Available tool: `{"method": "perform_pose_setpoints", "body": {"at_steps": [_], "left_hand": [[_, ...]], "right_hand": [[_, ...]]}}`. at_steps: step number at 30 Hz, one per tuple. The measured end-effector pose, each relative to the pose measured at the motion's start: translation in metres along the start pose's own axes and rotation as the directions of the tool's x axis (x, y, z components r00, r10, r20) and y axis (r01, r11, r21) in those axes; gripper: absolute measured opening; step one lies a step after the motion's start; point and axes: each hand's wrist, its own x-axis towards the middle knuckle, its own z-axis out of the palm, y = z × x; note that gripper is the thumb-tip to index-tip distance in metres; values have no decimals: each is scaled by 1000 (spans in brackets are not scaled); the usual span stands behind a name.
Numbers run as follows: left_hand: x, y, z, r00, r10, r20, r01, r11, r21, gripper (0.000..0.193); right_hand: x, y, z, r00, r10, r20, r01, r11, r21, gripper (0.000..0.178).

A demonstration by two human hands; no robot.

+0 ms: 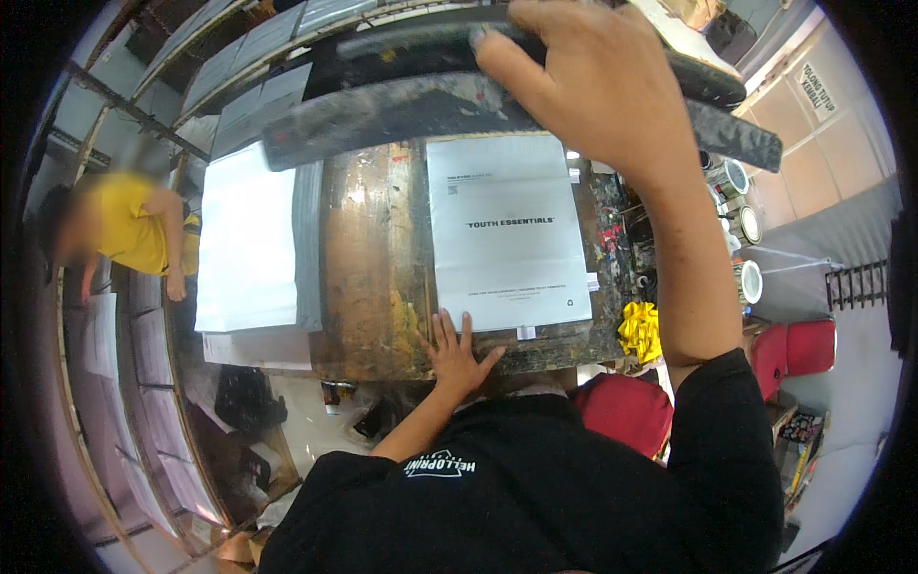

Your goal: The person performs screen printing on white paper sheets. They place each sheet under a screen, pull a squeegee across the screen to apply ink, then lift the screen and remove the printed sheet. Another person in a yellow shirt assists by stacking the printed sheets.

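Observation:
My left hand point(456, 362) is open, its spread fingers resting at the near edge of a flat white bag or sheet point(507, 253) with black print. This piece lies on a dark, paint-stained table point(368, 249), small white tabs showing along its right and near edges. Raised at the far side, my right hand point(593, 86) overlaps a long dark, stained frame bar point(402, 120). Its thumb stands apart from the hand; the other fingers are mostly cut off at the upper edge. Whether it grips the bar is not clear. Left of the printed piece lies a stack of blank white pieces point(247, 249).
Open paint cans point(749, 281) line the table's right side, close to a bunched yellow cloth point(639, 332). A red chair point(623, 413) stands at the near right. On the left, a person in a yellow shirt point(134, 225) is beside racks point(158, 383) holding pale flat pieces.

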Motion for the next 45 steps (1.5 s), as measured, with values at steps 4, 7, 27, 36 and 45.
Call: {"method": "perform_pose_setpoints", "body": {"at_steps": [4, 7, 27, 36, 45], "left_hand": [[6, 8, -18, 996, 44, 78, -44, 999, 3, 121], [16, 22, -53, 996, 28, 81, -24, 999, -48, 117], [-1, -392, -353, 854, -431, -291, 290, 859, -422, 74], [69, -209, -334, 961, -200, -192, 70, 845, -530, 70], [-70, -26, -169, 943, 35, 331, 278, -626, -728, 127]], "right_hand": [[30, -10, -21, 994, 87, 61, -89, 996, 31, 50], [41, 6, -9, 998, 53, 13, -54, 997, 56, 48], [36, 29, 17, 997, 31, -68, -30, 999, 19, 52], [-14, -7, 6, 985, 166, 40, -165, 986, -16, 53], [-249, -57, 83, 788, -51, 614, 16, 998, 63, 41]]}}
